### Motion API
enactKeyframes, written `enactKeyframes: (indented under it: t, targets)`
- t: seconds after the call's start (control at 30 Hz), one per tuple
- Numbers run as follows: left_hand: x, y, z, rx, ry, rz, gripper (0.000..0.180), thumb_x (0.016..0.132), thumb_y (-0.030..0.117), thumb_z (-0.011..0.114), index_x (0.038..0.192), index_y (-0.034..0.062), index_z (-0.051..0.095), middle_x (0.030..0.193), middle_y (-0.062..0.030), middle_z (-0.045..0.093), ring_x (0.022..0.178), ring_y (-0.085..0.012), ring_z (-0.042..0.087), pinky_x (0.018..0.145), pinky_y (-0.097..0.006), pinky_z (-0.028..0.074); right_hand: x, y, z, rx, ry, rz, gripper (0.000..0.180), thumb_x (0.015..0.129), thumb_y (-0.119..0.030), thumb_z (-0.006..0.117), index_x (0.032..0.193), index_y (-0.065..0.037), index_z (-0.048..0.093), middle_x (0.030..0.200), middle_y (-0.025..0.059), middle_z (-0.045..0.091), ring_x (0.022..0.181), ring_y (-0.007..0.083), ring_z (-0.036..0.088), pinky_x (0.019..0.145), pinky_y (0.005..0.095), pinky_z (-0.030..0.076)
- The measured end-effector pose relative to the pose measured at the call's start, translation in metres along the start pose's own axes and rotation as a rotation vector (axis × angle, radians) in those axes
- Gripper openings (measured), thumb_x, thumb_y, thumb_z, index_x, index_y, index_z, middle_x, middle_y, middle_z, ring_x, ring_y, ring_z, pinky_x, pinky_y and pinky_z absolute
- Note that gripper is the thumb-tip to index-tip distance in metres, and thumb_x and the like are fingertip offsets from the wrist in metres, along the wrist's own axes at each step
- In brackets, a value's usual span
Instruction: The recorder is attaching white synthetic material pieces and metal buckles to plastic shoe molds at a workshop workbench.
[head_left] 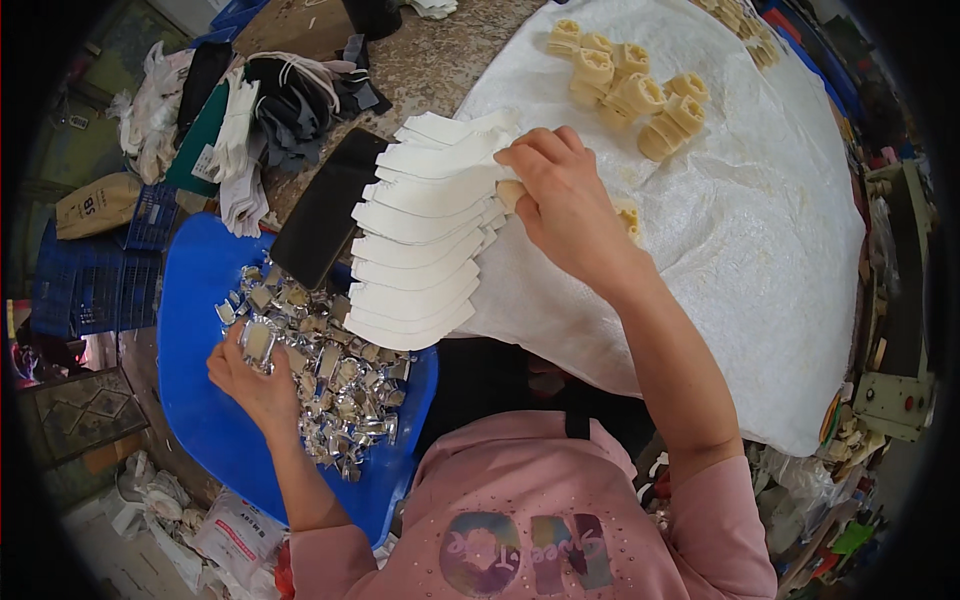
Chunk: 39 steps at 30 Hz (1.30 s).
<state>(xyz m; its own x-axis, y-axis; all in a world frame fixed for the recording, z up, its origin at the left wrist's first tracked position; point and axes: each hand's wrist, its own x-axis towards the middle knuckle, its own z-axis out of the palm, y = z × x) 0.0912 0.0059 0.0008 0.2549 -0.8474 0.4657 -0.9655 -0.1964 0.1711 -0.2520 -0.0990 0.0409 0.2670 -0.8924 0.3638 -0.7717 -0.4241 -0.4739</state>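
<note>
A fanned stack of thin white curved pieces (pixel 415 250) overlaps like shingles at the middle, along the edge of a white-covered surface. My right hand (pixel 560 195) is bent over the stack's upper right end, its fingers pinching the edge of a white piece. A small tan piece (pixel 511 192) shows between thumb and forefinger, partly hidden. To the left, my left hand (pixel 255 385) is over a blue tub (pixel 195 300), holding a small silver-edged beige piece (pixel 258 342) between thumb and fingers. Many similar shiny pieces (pixel 350 390) lie heaped in the tub.
Pale yellow ribbed rolls (pixel 635 95) stand grouped on the white sheet (pixel 740 240), with another beyond my right wrist. A flat black panel (pixel 328 205) lies between stack and tub. Gloves and dark cloth strips (pixel 290 105) hang at the far left, above blue crates (pixel 90 280).
</note>
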Motion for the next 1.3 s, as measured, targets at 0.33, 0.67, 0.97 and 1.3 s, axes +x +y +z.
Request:
enactKeyframes:
  t: [0.33,0.67,0.97,1.3]
  targets:
    - [0.037,0.120,0.009,-0.645,-0.178,0.429,0.032,0.066,-0.002,0.065,0.097,0.0042,0.063,0.106,-0.0125,0.058,0.107,-0.0293,0.053,0.091,-0.038,0.040,0.034,-0.027,0.035,-0.004,-0.137,-0.097,0.035,0.069,0.004,0.059,0.100,-0.008,0.065,0.102,0.0077,0.055,0.104,0.0271,0.046,0.086,0.0430,0.035]
    - [0.035,0.143,0.020,-0.545,-0.218,0.630,0.036,0.065,0.003,0.068,0.100,0.0049,0.060,0.111,-0.0107,0.054,0.105,-0.0284,0.051,0.089,-0.040,0.035,0.058,-0.036,0.062,-0.161,-0.196,-0.222,0.031,0.064,-0.012,0.073,0.094,-0.016,0.068,0.099,0.0039,0.051,0.101,0.0232,0.045,0.083,0.0404,0.031]
    - [0.033,0.144,0.019,-0.495,-0.217,0.698,0.034,0.069,0.003,0.067,0.102,0.0062,0.061,0.105,-0.0098,0.054,0.105,-0.0252,0.052,0.089,-0.042,0.035,0.056,-0.033,0.073,-0.092,-0.131,-0.255,0.021,0.067,-0.009,0.065,0.087,-0.013,0.069,0.095,0.0062,0.054,0.099,0.0241,0.046,0.082,0.0415,0.029]
    - [0.033,0.140,0.023,-0.518,-0.223,0.680,0.028,0.068,0.002,0.066,0.096,0.0063,0.061,0.102,-0.0093,0.055,0.102,-0.0243,0.055,0.089,-0.040,0.035,0.038,-0.014,0.046,0.325,-0.065,-0.203,0.023,0.070,0.003,0.057,0.090,-0.008,0.059,0.094,0.0071,0.056,0.096,0.0233,0.050,0.083,0.0410,0.037]
